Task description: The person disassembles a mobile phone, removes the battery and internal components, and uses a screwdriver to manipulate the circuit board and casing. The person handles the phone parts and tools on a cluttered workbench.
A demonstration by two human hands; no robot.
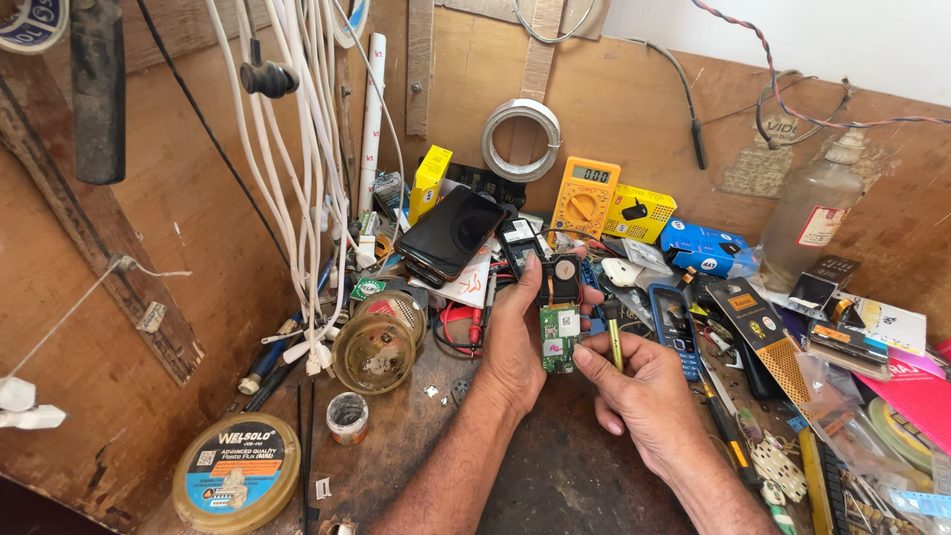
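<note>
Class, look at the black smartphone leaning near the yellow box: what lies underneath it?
Under the black smartphone a second dark phone edge and white paper show. Whatever lies further beneath is covered.

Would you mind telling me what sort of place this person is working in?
Most likely a small phone or electronics repair bench: a yellow multimeter stands at the back, loose phones lie about, and the left hand holds a bare green circuit board.
</note>
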